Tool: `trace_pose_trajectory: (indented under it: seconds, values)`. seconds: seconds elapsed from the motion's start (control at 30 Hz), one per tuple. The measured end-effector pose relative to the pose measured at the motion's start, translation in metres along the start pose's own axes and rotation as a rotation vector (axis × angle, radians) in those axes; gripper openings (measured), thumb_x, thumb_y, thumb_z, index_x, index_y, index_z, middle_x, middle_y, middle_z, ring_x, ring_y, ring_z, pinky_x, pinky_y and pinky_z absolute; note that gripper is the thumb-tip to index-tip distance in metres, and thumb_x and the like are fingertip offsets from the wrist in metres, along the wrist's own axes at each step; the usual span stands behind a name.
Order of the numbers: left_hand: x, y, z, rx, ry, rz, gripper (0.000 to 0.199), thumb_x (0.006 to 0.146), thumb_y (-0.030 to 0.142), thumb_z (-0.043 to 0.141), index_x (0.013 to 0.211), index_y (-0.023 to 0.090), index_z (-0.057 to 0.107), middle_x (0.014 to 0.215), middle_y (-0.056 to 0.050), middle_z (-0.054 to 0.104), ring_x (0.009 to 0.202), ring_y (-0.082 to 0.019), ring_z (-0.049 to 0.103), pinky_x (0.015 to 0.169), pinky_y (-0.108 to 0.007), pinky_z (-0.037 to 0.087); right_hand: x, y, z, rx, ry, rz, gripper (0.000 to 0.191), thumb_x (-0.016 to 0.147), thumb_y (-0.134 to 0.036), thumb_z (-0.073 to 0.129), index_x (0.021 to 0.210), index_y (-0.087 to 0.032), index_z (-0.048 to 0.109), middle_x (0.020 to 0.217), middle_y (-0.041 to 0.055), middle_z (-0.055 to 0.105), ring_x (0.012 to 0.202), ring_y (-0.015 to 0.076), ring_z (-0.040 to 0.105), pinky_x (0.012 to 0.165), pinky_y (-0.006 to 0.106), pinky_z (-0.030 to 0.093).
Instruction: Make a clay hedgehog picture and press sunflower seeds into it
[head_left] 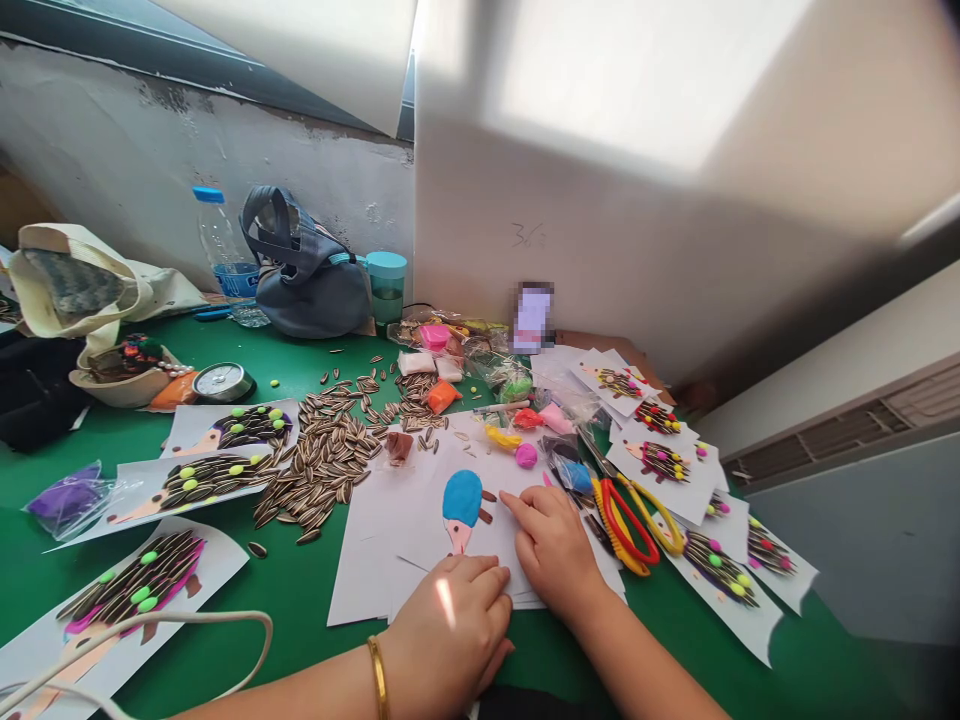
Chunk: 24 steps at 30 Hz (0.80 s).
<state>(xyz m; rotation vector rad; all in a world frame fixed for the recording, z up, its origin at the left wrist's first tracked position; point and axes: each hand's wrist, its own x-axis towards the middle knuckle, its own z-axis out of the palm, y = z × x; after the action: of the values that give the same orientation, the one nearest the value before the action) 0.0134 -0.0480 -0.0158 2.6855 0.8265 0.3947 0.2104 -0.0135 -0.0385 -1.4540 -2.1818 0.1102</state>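
Nearest, midway along the near edge of the desk (292,600), the left hand (454,625) lies palm down, fingers stretched and close together; its underside is hidden, so whether it holds anything cannot be told. Toward the near left corner a white cable (217,615) crosses in front of a hedgehog picture (139,585) and, if snagged, could drag it. The right hand (551,545) has its index finger extended and the others bent, nothing visible in its grip, its fingertip just beside the 2 brown feet (487,517) of a blue hedgehog figure (462,497). That figure is on white paper (360,560) by the near edge's middle, pink face toward the left hand; too hard a press could squash or shift the feet, and a dragged palm could smear the face. Scissors (622,530) lie toward the desk's right edge, where a forearm's swing might knock them. Farther left, sunflower seeds (330,450) reach the paper and could scatter if it slides. By the far edge stand a bottle (236,275) and a cup (387,290); a leak would threaten the sheets.
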Motion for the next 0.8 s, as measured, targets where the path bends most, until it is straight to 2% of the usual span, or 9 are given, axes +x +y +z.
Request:
trace_pose_trajectory:
  seconds: [0.2,0.33,0.53,0.8]
  values:
    - [0.0001,0.0002,0.0003,-0.007,-0.001,-0.009,0.019,0.083,0.026,0.068,0.099,0.015,0.064,0.118,-0.011,0.067,0.11,-0.03,0.061,0.093,-0.046,0.053,0.0013,-0.0023,0.0011,-0.001,-0.08,-0.001,0.05,0.077,-0.002,0.045,0.118,-0.02,0.068,0.088,0.0059,0.058,0.086,0.0218,0.049,0.078,0.036,0.039]
    - [0.0001,0.0006,-0.0006,-0.008,0.008,-0.01,0.019,0.084,0.025,0.067,0.1,0.015,0.064,0.119,-0.011,0.067,0.11,-0.03,0.061,0.093,-0.046,0.053,0.0009,-0.0021,0.0008,0.021,-0.069,0.0,0.054,0.076,-0.001,0.045,0.121,-0.021,0.066,0.089,0.0059,0.058,0.088,0.0221,0.049,0.08,0.036,0.04]
    - [0.0008,0.001,-0.001,-0.003,-0.004,-0.017,0.019,0.084,0.025,0.067,0.099,0.015,0.065,0.118,-0.012,0.067,0.109,-0.03,0.062,0.093,-0.046,0.053,0.0012,-0.004,0.0012,0.015,-0.068,0.011,0.049,0.077,-0.001,0.045,0.115,-0.021,0.069,0.089,0.0054,0.058,0.088,0.0222,0.05,0.08,0.037,0.039]
    - [0.0005,0.0015,-0.0016,-0.003,-0.011,-0.019,0.019,0.084,0.025,0.067,0.1,0.014,0.065,0.118,-0.012,0.067,0.11,-0.03,0.061,0.093,-0.046,0.052,0.0009,-0.005,0.0024,0.002,-0.081,0.01,0.056,0.076,-0.001,0.045,0.124,-0.021,0.064,0.093,0.0065,0.059,0.09,0.0226,0.05,0.084,0.038,0.04]
